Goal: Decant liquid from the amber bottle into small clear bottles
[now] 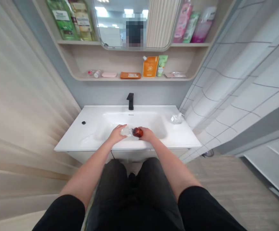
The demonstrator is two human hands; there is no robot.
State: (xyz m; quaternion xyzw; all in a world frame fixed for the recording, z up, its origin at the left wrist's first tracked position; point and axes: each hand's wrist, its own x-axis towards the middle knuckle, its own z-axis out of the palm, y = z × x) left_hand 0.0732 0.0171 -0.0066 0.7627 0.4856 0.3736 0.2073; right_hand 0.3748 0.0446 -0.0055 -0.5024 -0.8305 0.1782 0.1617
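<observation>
Over the white sink basin [134,123], my left hand [116,134] grips a small clear bottle [125,131] lying on its side. My right hand [147,134] grips a small amber bottle [137,132], also held sideways. The two bottles meet neck to neck between my hands, and a metal collar [131,131] shows where they join. My fingers hide part of each bottle. Whether anything flows between them is too small to tell.
A black faucet [130,101] rises behind the basin. A clear plastic item [177,118] sits on the counter's right side. Above stand a wall shelf [130,78] with several toiletries and a mirror [115,25]. A curtain hangs left, and a tiled wall [238,80] runs right.
</observation>
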